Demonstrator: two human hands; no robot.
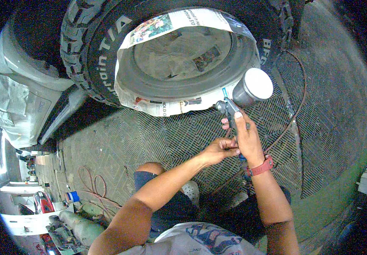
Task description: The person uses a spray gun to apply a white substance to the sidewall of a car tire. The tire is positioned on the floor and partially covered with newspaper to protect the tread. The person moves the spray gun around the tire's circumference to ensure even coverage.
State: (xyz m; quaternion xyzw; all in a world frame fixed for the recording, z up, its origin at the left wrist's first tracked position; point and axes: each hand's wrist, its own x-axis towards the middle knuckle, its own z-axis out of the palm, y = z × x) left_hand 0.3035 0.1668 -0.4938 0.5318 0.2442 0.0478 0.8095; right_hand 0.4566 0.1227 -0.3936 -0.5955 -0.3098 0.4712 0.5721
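My right hand [249, 140] is wrapped round the grip of a spray gun [232, 108], with a red watch on the wrist. On the gun sits a dark paint cup [244, 94] with a white lid [260, 84], tilted to the right. My left hand [218, 151] is at the lower end of the grip, fingers curled and pinched together; what lies between them is hidden. Beyond the gun is a wheel rim [134, 83] in grey, with a large off-road tyre [94, 46] around it. Sheets of newspaper [151, 29] line the gap between rim and tyre.
An air hose [304, 91] curves over the ribbed floor mat [158, 131] on the right. A silver vehicle panel [24, 106] is at left. Coiled hose [100, 185], a blue can [72, 196] and a green tank [77, 227] lie at lower left. My knees are below my arms.
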